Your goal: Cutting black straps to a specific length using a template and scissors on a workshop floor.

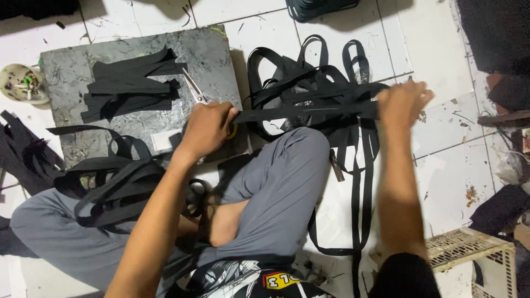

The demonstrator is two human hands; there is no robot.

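Both hands gripped one black strap and held it taut between them, its long axis running nearly level from left to right above the raised knee in grey trousers. At the strap's left end the left hand was closed around it, and the same hand also held the scissors, whose blades pointed up and away over the grey board. At the far right end the right hand, somewhat blurred, was clamped on the strap, well apart from the left. So the strap lay straight across between the two fists, with the scissors at the left end, nearest the left hand. Behind it a tangle of black loops spread on the white tiled floor, and cut black pieces lay stacked on the board. A small bowl sat at the far left, and a slatted crate stood at the lower right.
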